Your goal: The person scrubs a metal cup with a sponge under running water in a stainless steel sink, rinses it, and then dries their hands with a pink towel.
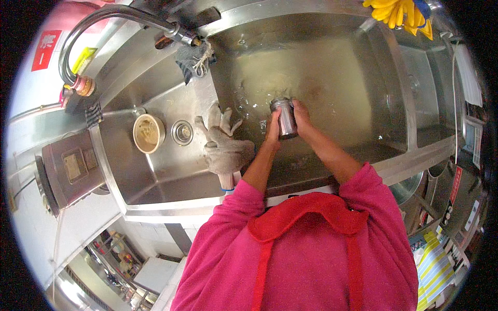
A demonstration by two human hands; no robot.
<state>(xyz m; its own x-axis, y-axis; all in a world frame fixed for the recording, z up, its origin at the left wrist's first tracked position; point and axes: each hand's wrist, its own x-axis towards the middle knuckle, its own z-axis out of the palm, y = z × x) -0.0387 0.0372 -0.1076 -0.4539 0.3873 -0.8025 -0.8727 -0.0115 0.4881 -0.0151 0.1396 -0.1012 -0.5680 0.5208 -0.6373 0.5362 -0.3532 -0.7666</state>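
Note:
Between my two hands is a shiny metal canister (287,119), its ridged rim turned away from me. My left hand (273,126) grips its left side, and my right hand (302,116) presses against its right side. Both hands are over the middle sink basin (383,77), which holds cloudy, yellowish water (311,70). Water ripples and splashes just past the canister's far end. What the canister contains is hidden from me. Left of my left forearm, grey work gloves (225,147) drape over the divider between the basins.
The left basin (171,165) has a drain (182,132) and a beige strainer bowl (149,133). A curved metal faucet (116,11) arches at the upper left, near a dark rag (194,58). Yellow gloves (402,13) hang at the upper right, by another basin (416,70).

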